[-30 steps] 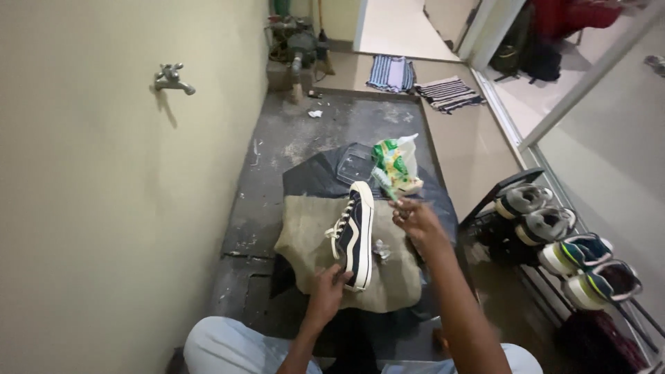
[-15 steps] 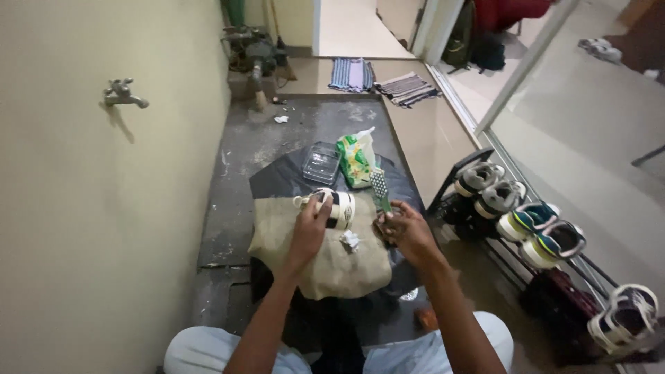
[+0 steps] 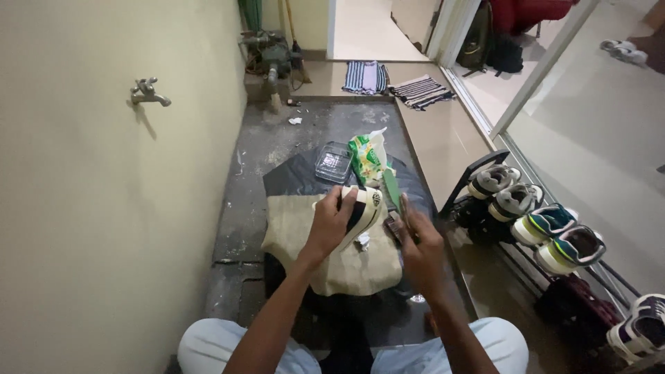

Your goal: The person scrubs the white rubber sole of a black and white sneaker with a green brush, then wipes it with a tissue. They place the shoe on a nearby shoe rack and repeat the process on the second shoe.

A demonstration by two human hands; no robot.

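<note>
Sneaker (image 3: 364,208), black with a cream sole, sits over the tan cloth (image 3: 346,266), clamped in the left hand (image 3: 331,220). Right hand (image 3: 419,242) closes on a green-handled brush (image 3: 392,190). Farther off lie a snack bag (image 3: 367,158) and clear tray (image 3: 334,163).

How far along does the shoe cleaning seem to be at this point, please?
Set up: a tan cloth is spread over a black sheet, a green pouch beside it. In hand: the left hand grips a black-and-cream sneaker; the right hand holds a green-handled brush. Left: how clean the sneaker is cannot be judged.
</note>
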